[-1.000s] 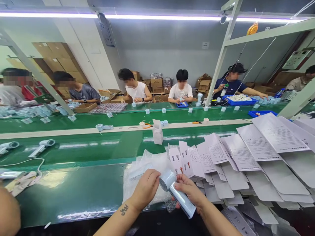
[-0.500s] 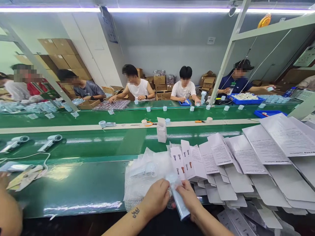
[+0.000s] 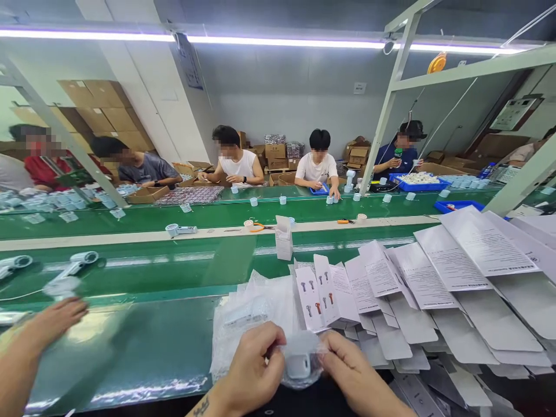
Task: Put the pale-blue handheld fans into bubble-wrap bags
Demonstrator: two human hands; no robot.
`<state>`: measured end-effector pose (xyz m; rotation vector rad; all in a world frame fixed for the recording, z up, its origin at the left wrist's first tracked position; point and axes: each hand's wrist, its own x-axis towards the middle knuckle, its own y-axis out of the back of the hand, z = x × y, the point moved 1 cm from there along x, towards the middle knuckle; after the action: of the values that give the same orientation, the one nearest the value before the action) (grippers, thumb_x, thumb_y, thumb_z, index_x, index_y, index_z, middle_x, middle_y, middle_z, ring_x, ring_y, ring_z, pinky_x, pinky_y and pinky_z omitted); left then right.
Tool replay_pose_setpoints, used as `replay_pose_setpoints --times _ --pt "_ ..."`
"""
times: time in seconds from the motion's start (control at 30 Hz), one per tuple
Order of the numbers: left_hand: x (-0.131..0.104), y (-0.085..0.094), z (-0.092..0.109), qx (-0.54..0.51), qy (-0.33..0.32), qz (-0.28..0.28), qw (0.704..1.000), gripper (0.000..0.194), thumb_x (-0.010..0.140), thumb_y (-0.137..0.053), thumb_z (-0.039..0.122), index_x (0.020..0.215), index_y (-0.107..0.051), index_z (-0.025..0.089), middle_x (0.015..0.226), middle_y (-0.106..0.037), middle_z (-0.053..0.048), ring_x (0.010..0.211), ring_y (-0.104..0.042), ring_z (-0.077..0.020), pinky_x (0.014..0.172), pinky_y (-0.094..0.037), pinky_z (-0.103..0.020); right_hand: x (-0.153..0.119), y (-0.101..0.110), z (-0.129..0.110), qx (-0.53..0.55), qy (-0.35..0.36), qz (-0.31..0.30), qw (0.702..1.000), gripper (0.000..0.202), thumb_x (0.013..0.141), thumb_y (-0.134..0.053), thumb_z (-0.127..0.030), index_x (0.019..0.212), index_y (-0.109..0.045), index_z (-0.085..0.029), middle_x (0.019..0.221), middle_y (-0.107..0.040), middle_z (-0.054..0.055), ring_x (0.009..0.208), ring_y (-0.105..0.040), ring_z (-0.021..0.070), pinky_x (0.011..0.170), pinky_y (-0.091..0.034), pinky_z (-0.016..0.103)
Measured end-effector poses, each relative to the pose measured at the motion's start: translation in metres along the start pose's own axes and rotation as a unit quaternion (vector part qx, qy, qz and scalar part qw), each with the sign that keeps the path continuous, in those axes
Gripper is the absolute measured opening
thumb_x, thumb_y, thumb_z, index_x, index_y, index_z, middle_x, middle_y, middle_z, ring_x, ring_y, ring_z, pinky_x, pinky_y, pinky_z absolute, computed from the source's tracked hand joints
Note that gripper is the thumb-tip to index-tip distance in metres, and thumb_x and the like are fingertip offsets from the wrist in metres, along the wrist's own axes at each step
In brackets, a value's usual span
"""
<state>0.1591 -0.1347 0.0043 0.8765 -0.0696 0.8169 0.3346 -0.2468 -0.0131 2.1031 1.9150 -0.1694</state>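
Both hands pinch the mouth of a clear bubble-wrap bag (image 3: 299, 341) held low in front of me. My left hand (image 3: 256, 362) is closed on its left edge. My right hand (image 3: 347, 362) grips the right edge. Inside the bag sits a light-blue hair-dryer-shaped device (image 3: 297, 366); one end with a small dark slot faces me, and the rest is hidden. Just beyond my left hand lies a stack of bubble-wrap bags (image 3: 230, 336), with another light-blue device (image 3: 247, 313) on it.
Overlapping white printed boxes (image 3: 382, 272) fill the right side. One white box (image 3: 284, 243) stands upright on the green belt (image 3: 174, 266). A co-worker's hand (image 3: 65, 315) reaches in from the left, near silver devices (image 3: 82, 260). Several people sit across the line.
The light-blue device has gone from bare between my hands to inside the bag. My hands have spread apart to the bag's edges. A co-worker's arm has reached further in from the left.
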Motion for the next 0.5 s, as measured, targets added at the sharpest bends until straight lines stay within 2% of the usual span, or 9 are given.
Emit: replay_pose_setpoints --times 0.1,0.17,0.2,0.23,0.3,0.4,0.43,0.47,0.5 --pt "-0.002 0.014 -0.001 -0.092 0.042 -0.033 0.994 0.025 0.077 -0.051 0.019 0.1 -0.057 0.017 0.098 -0.061 -0.006 0.086 -0.056 -0.0148 0.073 -0.044 -0.023 0.014 -0.008 -0.016 0.251 0.008 -0.014 0.968 0.04 0.075 -0.061 -0.05 0.074 -0.042 -0.016 0.073 -0.043 0.001 0.069 -0.041 0.0109 0.073 -0.039 0.028" --pt "-0.002 0.013 -0.01 -0.167 0.14 -0.094 0.972 0.069 0.07 -0.066 0.029 0.133 -0.039 0.023 0.138 -0.041 -0.01 0.118 -0.046 -0.023 0.091 -0.043 -0.03 0.028 -0.017 -0.025 0.334 0.024 -0.025 0.942 0.045 0.07 -0.066 -0.053 0.076 -0.042 -0.016 0.078 -0.046 0.002 0.074 -0.046 0.0121 0.077 -0.041 0.03" --pt "-0.001 0.009 -0.015 -0.2 0.193 -0.113 0.954 0.084 0.066 -0.07 0.032 0.139 -0.028 0.023 0.142 -0.036 -0.012 0.121 -0.044 -0.0248 0.094 -0.042 -0.032 0.035 -0.019 -0.029 0.321 0.038 -0.037 0.946 0.046 0.07 -0.066 -0.054 0.076 -0.043 -0.015 0.08 -0.047 0.003 0.076 -0.047 0.0125 0.076 -0.041 0.03" --pt "0.001 0.005 -0.019 -0.233 0.236 -0.118 0.936 0.087 0.065 -0.071 0.035 0.138 -0.025 0.022 0.136 -0.042 -0.013 0.116 -0.048 -0.0244 0.092 -0.044 -0.032 0.042 -0.019 -0.034 0.278 0.055 -0.054 0.957 0.045 0.072 -0.065 -0.055 0.077 -0.045 -0.014 0.078 -0.047 0.002 0.074 -0.046 0.0118 0.073 -0.04 0.028" --pt "0.004 -0.006 -0.023 -0.292 0.29 -0.086 0.907 0.07 0.069 -0.069 0.039 0.126 -0.033 0.019 0.106 -0.058 -0.008 0.094 -0.055 -0.0195 0.083 -0.046 -0.03 0.057 -0.01 -0.043 0.153 0.085 -0.123 0.977 0.044 0.077 -0.06 -0.056 0.076 -0.047 -0.014 0.074 -0.046 0.002 0.07 -0.044 0.0105 0.068 -0.038 0.026" --pt "0.007 -0.014 -0.024 -0.34 0.303 0.004 0.89 0.053 0.068 -0.072 0.039 0.106 -0.043 0.017 0.084 -0.057 -0.001 0.077 -0.053 -0.0137 0.074 -0.045 -0.025 0.091 0.03 -0.051 -0.079 0.08 -0.158 0.981 0.045 0.082 -0.051 -0.058 0.093 -0.055 -0.014 0.09 -0.054 0.007 0.083 -0.051 0.0163 0.076 -0.041 0.03" --pt "0.006 -0.014 -0.025 -0.346 0.306 0.033 0.886 0.051 0.068 -0.073 0.038 0.104 -0.044 0.017 0.086 -0.058 -0.001 0.078 -0.054 -0.0133 0.074 -0.044 -0.024 0.105 0.048 -0.05 -0.182 0.053 -0.096 0.977 0.049 0.082 -0.051 -0.058 0.104 -0.055 -0.016 0.103 -0.054 0.01 0.095 -0.052 0.0203 0.081 -0.041 0.033" --pt "0.005 -0.012 -0.028 -0.352 0.314 0.063 0.879 0.051 0.067 -0.074 0.037 0.103 -0.046 0.016 0.089 -0.06 -0.002 0.079 -0.055 -0.0133 0.074 -0.044 -0.023 0.12 0.067 -0.048 -0.302 0.017 0.019 0.953 0.054 0.08 -0.055 -0.057 0.113 -0.053 -0.015 0.118 -0.049 0.014 0.108 -0.048 0.0246 0.088 -0.039 0.036" --pt "0.003 -0.009 -0.031 -0.362 0.326 0.089 0.869 0.053 0.065 -0.076 0.036 0.104 -0.046 0.016 0.092 -0.061 -0.002 0.081 -0.056 -0.0139 0.074 -0.045 -0.023 0.135 0.084 -0.044 -0.419 -0.057 0.095 0.901 0.064 0.073 -0.062 -0.057 0.117 -0.052 -0.012 0.131 -0.04 0.02 0.119 -0.04 0.0311 0.092 -0.037 0.04"
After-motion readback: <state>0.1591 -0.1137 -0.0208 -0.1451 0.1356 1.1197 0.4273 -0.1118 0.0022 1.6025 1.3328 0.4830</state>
